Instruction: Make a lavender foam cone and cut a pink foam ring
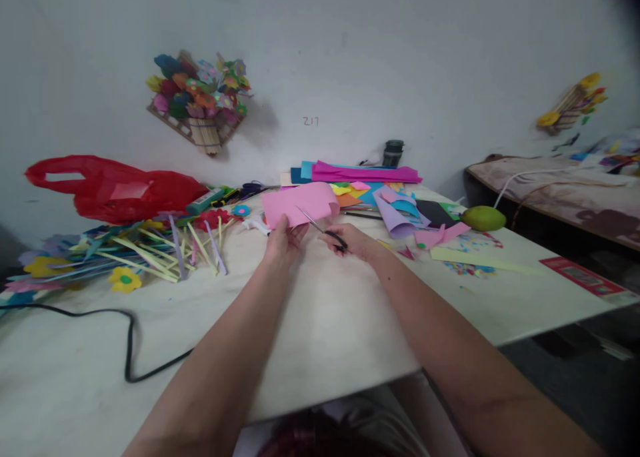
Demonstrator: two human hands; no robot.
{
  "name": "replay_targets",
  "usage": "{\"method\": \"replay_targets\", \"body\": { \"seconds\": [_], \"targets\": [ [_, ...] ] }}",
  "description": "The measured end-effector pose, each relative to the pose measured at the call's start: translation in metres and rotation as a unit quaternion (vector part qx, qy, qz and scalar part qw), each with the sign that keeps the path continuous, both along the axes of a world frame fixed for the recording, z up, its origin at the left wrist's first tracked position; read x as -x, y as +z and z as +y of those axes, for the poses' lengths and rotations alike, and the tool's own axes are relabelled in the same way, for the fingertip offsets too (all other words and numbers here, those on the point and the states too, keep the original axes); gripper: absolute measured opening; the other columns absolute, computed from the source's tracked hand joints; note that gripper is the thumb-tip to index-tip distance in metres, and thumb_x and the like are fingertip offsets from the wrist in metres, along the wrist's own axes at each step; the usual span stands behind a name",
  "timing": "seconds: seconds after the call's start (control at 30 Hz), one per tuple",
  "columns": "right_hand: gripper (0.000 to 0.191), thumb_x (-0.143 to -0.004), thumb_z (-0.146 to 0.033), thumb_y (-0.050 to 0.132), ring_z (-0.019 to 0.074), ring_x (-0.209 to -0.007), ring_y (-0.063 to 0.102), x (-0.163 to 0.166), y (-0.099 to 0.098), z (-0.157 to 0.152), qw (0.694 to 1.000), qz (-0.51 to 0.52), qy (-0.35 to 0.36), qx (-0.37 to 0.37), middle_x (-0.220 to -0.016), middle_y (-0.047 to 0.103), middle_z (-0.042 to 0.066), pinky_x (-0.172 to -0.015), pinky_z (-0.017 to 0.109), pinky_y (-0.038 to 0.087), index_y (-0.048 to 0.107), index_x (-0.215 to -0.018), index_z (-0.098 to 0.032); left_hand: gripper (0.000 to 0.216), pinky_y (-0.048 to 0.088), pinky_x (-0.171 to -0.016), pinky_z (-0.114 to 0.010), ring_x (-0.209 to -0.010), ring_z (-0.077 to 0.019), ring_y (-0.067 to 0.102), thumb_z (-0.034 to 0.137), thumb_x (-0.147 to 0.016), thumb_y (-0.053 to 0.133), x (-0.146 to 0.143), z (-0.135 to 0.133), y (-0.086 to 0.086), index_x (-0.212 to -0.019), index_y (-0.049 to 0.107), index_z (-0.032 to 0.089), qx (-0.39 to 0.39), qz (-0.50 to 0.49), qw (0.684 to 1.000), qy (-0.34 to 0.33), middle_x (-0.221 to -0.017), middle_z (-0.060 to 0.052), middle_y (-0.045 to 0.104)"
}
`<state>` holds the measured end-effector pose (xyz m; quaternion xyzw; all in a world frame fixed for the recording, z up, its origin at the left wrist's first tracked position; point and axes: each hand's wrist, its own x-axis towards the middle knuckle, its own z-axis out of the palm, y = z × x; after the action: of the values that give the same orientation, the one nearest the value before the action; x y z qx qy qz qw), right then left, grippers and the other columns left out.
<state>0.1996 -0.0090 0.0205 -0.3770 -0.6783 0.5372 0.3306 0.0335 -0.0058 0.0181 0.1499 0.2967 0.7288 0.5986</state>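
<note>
A pink sheet point(293, 203), paper or thin foam by its look, is pinched along its lower edge by my left hand point(287, 238). Its right end curls over. My right hand point(353, 240) grips a pair of scissors point(336, 238) with dark handles, fingers through the loops. The blades point up and left, their tip overlapping the sheet's lower right part. A white tool, perhaps a glue gun point(256, 225), lies just left of the sheet, partly hidden.
On the left lie a red plastic bag point(135, 190), many paper strips with a yellow flower point(125, 279), and a black cable point(131, 350). Coloured sheets point(367, 172), a lilac curled sheet point(395, 215), scraps and a green fruit point(483, 218) occupy the back and right of the table point(345, 350).
</note>
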Motion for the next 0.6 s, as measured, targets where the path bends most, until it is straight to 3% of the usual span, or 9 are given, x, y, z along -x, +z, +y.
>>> {"method": "replay_targets", "body": {
  "seconds": [0.6],
  "targets": [
    [0.018,-0.075,-0.03,0.063,0.005,-0.036,0.04,0.002,0.008,-0.0076,1.0,0.01,-0.003,0.025,-0.046,0.048,-0.006,-0.034,0.016,0.028,0.053,-0.069,-0.016,0.015,0.057,-0.083,-0.037,-0.069,-0.0146,0.068,0.027,-0.095,0.045,0.0033,-0.0011,0.0024,-0.092,0.057,0.017,0.011,-0.006,1.0,-0.015,-0.077,-0.003,0.067]
  ]
}}
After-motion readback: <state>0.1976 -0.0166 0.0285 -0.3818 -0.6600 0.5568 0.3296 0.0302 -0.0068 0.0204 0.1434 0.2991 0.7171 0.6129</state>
